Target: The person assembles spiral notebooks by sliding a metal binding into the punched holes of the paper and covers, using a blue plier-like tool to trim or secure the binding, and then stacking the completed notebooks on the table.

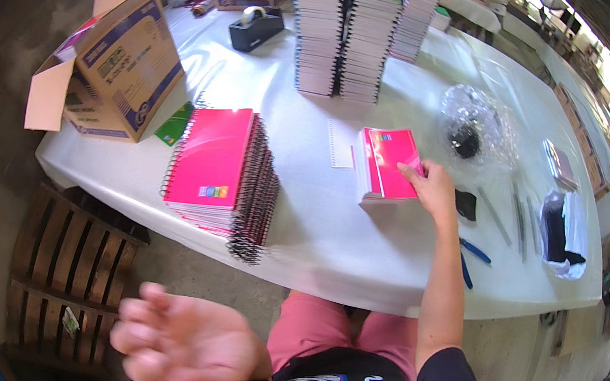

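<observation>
My right hand (431,186) reaches over the table to a small stack of unbound pages with a pink cover (391,153) on top. Its fingers and thumb pinch the cover's right edge. My left hand (185,341) is raised off the table at the lower left, palm up and slightly blurred. Its fingers are loosely curled and nothing shows in them. Between the hands and to the left, a pile of pink spiral notebooks (207,163) stands at the table's near edge, with black coils on its right side. A white punched sheet (341,145) lies beside the unbound stack.
Tall stacks of spiral notebooks (317,41) stand at the back. An open carton (129,67) and a tape dispenser (255,29) are on the left. To the right lie blue-handled pliers (476,251), black coils (513,211), clear plastic wrap (484,115) and a white bag (563,235). A wooden slatted chair (68,273) stands below left.
</observation>
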Demonstrator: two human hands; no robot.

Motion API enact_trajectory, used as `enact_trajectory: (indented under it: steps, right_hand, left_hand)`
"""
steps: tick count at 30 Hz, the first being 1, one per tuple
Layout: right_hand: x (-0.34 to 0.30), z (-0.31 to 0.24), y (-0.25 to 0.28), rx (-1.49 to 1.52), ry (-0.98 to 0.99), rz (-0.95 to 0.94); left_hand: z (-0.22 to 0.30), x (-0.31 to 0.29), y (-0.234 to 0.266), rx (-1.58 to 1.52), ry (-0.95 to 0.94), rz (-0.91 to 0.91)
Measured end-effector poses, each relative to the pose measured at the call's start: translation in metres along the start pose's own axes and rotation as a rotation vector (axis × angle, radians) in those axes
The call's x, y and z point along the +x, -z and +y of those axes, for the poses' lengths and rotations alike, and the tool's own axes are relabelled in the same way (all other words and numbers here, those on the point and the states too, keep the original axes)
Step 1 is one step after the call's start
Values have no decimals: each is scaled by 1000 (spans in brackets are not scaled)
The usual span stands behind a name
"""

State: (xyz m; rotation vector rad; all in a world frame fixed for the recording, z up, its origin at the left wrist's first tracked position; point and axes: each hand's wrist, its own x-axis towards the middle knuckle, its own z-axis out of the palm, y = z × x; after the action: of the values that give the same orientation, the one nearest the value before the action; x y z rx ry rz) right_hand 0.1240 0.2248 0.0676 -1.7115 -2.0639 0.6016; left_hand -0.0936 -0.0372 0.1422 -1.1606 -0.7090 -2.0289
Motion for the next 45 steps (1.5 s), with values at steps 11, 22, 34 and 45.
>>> enact_trajectory:
  steps: [11, 22, 34, 45]
  right_hand:
    - [-100, 20, 23, -6, 577, 55]
    - [-25, 195, 79, -231, -21, 481]
    - [-124, 79, 52, 290, 541, 72]
    - [-123, 78, 44, 525, 407, -258]
  left_hand:
    - [44, -129, -97, 244, 235, -1028]
    - [32, -200, -107, 448, 272, -1100]
    - [29, -195, -90, 470, 222, -1033]
    - [21, -191, -85, 444, 231, -1064]
